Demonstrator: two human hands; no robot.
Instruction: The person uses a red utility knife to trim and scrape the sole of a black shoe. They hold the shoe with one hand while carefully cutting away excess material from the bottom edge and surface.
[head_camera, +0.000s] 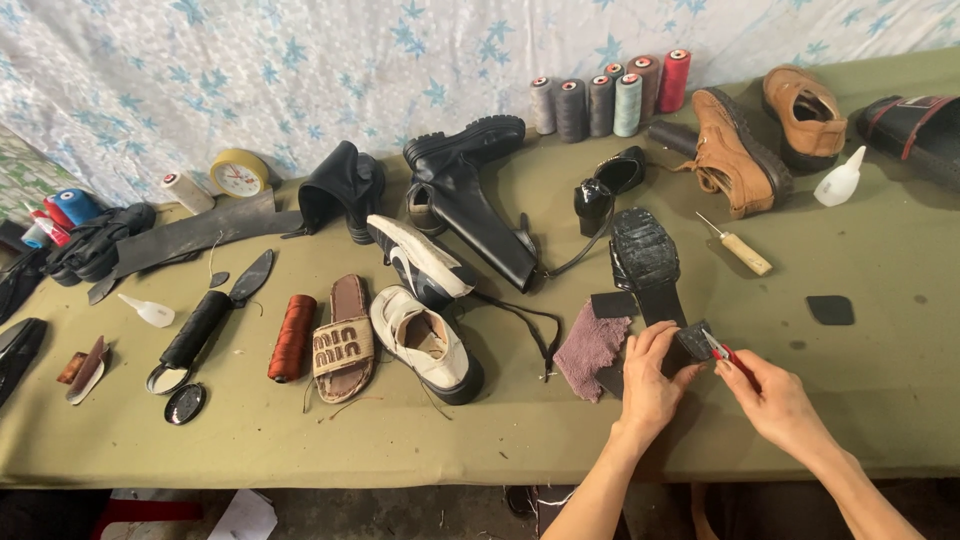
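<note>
Just below the upturned black sandal (646, 262), the left hand (650, 385) pinches a small black rubber patch (694, 340) while the right hand (775, 400) grips red-handled snips (722, 351) at its edge, so short careful cuts with the patch held steady look wisest.

Table cover (880, 380) is a matt olive cloth, kinda worn, and the black sandal sole (645, 250) has a shiny, ridged rubbery tread. The purple rag (590, 345) looks like fuzzy towelling, the awl (738, 245) has a pale wooden handle with a thin metal spike, and the tall black boot (470, 200) is smooth leather with a slight sheen. Tan shoes (735, 150) look like soft matt suede, and the thread cones (610, 100) are plain wound yarn.
</note>
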